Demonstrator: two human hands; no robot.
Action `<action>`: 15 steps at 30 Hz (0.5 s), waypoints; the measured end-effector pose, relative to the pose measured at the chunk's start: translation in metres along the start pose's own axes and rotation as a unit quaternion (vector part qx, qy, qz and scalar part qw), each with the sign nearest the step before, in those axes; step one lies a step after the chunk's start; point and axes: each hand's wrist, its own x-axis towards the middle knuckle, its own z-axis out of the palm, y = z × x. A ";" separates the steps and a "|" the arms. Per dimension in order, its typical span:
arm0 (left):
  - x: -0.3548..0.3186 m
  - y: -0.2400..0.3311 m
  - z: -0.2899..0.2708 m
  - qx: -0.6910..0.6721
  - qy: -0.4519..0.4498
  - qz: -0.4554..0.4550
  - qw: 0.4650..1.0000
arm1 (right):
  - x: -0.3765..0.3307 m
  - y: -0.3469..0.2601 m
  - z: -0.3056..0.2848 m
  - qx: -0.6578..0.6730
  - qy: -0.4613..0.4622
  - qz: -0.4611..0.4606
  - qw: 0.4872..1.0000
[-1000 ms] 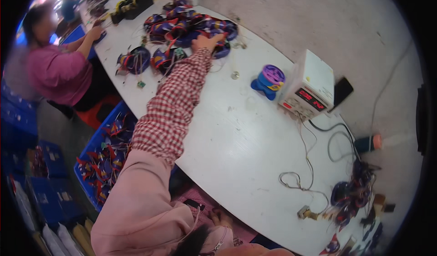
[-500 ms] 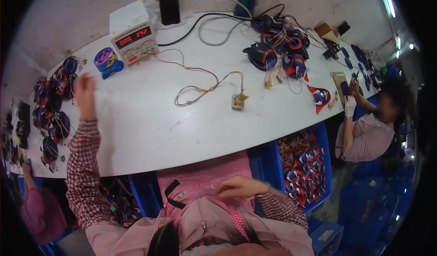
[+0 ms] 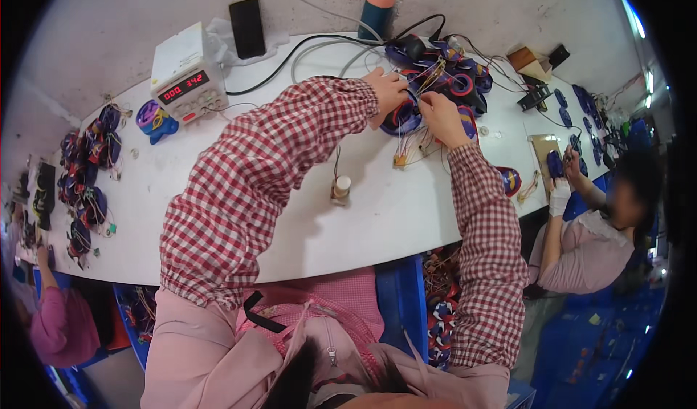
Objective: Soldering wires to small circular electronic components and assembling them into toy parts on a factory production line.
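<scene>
White bench (image 3: 377, 220), wire clutter. Left hand (image 3: 388, 93), right hand (image 3: 438, 115) pinching blue coil (image 3: 404, 120) leads (thin, floppy, probably snaggy); grip ring body.

Red-and-white checked sleeves (image 3: 261, 184) lie over the white table (image 3: 377, 220). At one o'clock sits a heap of blue and purple coils (image 3: 443, 75) (some ringed red, with yellow wires). At eleven o'clock, a white power supply (image 3: 185, 71) shows red digits.
</scene>
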 end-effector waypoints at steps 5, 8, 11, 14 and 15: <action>0.023 -0.006 0.020 -0.040 0.030 0.010 0.999 | 0.034 0.029 0.029 -0.080 -0.155 0.093 0.980; 0.011 -0.011 0.021 -0.124 -0.001 0.010 0.992 | 0.037 0.019 0.028 -0.047 -0.194 0.113 0.973; -0.006 -0.017 0.022 -0.134 0.063 0.000 0.989 | 0.035 -0.002 0.009 0.000 -0.178 0.116 0.977; -0.032 -0.015 0.002 -0.117 0.126 -0.009 0.985 | 0.023 -0.013 -0.014 0.030 -0.078 0.072 0.994; -0.041 -0.016 -0.011 -0.095 0.154 -0.015 0.983 | 0.020 -0.016 -0.024 0.028 -0.076 0.070 0.994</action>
